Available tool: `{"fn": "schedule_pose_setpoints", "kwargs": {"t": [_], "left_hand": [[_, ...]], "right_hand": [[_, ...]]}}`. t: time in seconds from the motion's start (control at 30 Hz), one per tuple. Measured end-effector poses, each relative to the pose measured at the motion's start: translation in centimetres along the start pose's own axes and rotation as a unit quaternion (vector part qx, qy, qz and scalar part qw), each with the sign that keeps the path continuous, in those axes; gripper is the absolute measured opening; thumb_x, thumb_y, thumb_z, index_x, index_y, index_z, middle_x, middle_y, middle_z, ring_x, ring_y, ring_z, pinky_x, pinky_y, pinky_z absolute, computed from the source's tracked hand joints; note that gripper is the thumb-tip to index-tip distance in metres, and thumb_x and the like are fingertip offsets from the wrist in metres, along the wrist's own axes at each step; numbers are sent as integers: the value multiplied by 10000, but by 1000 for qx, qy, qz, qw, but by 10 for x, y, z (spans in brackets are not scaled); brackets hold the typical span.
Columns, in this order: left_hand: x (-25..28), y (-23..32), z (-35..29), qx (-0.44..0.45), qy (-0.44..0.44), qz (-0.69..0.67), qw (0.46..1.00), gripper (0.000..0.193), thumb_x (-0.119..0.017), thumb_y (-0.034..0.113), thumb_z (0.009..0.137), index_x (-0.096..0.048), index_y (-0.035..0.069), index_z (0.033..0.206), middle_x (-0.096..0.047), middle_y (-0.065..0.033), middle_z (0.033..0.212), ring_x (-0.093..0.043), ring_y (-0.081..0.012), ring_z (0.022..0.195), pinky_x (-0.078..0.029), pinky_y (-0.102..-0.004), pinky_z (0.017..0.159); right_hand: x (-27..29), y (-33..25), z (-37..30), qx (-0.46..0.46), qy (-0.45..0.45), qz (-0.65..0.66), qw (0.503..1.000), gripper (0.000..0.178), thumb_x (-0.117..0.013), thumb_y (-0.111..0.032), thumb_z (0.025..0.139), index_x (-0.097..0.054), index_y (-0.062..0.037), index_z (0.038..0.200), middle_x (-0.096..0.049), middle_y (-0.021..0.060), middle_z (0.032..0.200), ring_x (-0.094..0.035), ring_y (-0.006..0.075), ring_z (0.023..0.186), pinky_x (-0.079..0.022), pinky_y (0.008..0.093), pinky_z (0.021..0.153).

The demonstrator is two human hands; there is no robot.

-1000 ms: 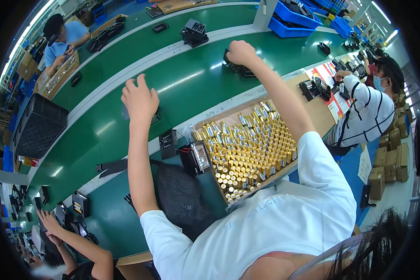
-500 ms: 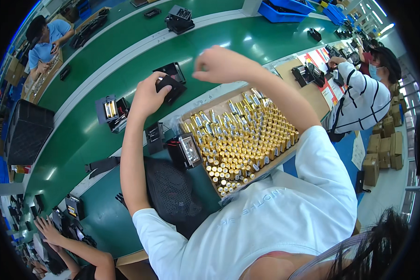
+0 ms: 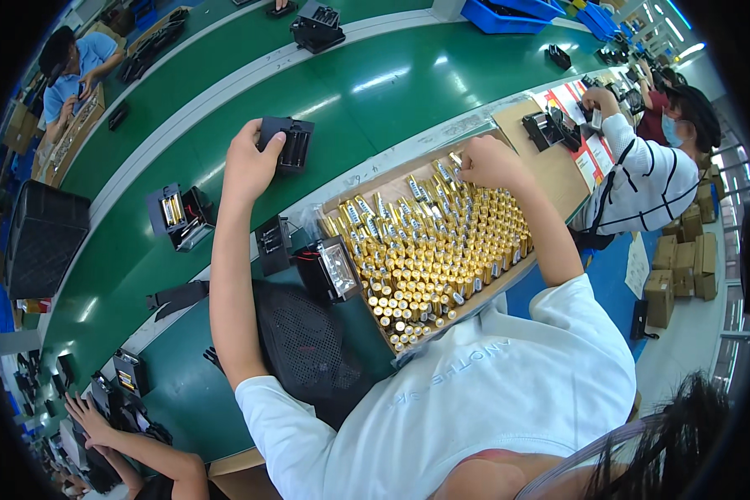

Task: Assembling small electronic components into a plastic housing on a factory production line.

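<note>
My left hand [image 3: 252, 163] grips a black battery case [image 3: 295, 147] by its left side, thumb on top, over the green conveyor belt. The case's battery slots face up and look bare. On the right, my right hand [image 3: 493, 163] reaches into the far right part of a cardboard box [image 3: 336, 203] full of gold batteries [image 3: 425, 250]. Its fingers are closed around a battery; the palm side is hidden. Many batteries stand upright in the box, while those along the far side lean.
On the belt to the left sits an opened black device [image 3: 180, 215] with batteries inside. Beside the box are a black lamp unit [image 3: 333, 268] and a black mesh bag [image 3: 304, 342]. Co-workers sit on both sides; one wears a striped white sleeve [image 3: 642, 175]. Blue bins [image 3: 508, 15] stand at the back.
My right hand has moved right and down from above the belt into the box. My left hand has turned the case slots-up. The opened device on the belt has shifted left.
</note>
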State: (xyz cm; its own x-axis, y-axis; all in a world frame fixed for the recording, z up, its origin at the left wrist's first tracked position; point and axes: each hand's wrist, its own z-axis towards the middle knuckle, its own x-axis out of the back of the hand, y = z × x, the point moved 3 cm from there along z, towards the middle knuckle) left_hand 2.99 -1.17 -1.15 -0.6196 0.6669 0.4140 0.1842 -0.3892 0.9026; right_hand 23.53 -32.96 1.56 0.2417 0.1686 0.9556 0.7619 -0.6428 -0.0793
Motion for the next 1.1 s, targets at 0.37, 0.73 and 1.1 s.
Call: {"fn": "schedule_pose_setpoints", "kwargs": {"t": [0.37,0.73,1.1], "left_hand": [[3,4,-4,63,20,19,998,379,-608,99,902,-553,-95,1223,-683,-223,1066,-683,-265,922,-536,-325,822],[2,-12,3,77,21,-81,993,424,-579,111,928,-501,-101,1287,-646,-252,1136,-671,-283,969,-538,-340,842],[-9,-21,6,74,3,-101,992,445,-561,70,928,-441,-36,1344,-575,-233,1202,-618,-263,1025,-522,-328,874]], "right_hand": [[-2,-10,4,4,34,53,998,239,-711,-188,748,-712,43,686,-618,115,557,-563,277,479,-529,357,585],[-15,-11,14,-29,50,99,993,276,-731,-234,723,-703,36,674,-615,141,570,-571,291,502,-536,376,601],[-20,-19,16,-35,61,34,997,363,-739,-296,697,-679,62,680,-615,149,581,-557,305,502,-510,376,540]]}}
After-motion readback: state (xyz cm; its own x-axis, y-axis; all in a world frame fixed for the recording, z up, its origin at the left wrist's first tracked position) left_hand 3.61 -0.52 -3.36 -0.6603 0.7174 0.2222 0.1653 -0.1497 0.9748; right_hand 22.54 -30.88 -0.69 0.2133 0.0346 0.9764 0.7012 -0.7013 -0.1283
